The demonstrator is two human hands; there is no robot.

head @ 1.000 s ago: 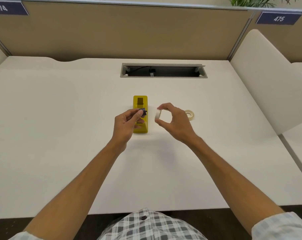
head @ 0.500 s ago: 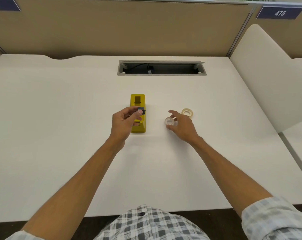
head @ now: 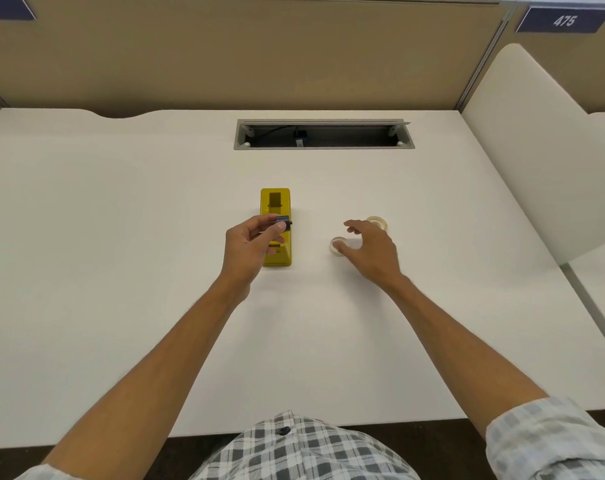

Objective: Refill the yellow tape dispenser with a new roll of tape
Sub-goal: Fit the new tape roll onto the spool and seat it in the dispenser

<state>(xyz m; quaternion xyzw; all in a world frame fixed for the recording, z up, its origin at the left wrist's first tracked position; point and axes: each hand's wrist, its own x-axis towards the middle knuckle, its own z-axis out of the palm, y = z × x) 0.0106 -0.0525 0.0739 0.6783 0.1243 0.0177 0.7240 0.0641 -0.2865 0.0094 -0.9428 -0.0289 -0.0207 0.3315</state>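
**Spindle in left hand, empty core set down**

Yellow tape dispenser (head: pixel 275 226) sat mid-surface (head: pixel 121 237), w/ its roll slot bare. Left hand (head: pixel 251 249) was over it, thumb & fingers pinching small dark spindle (head: pixel 283 222). Right hand (head: pixel 370 251) hung w/ fingers spread, gripping nothing, thumb touching or just beside clear core (head: pixel 337 244) lying flat. New tape roll (head: pixel 376 221) lay just beyond right fingertips, apart from dispenser.

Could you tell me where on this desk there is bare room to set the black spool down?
The desk is bare left of the yellow dispenser, and across the near strip between the forearms. Between the dispenser and the cable slot is also free. It is crowded right of the dispenser, where the right hand hovers by the empty core and tape roll.
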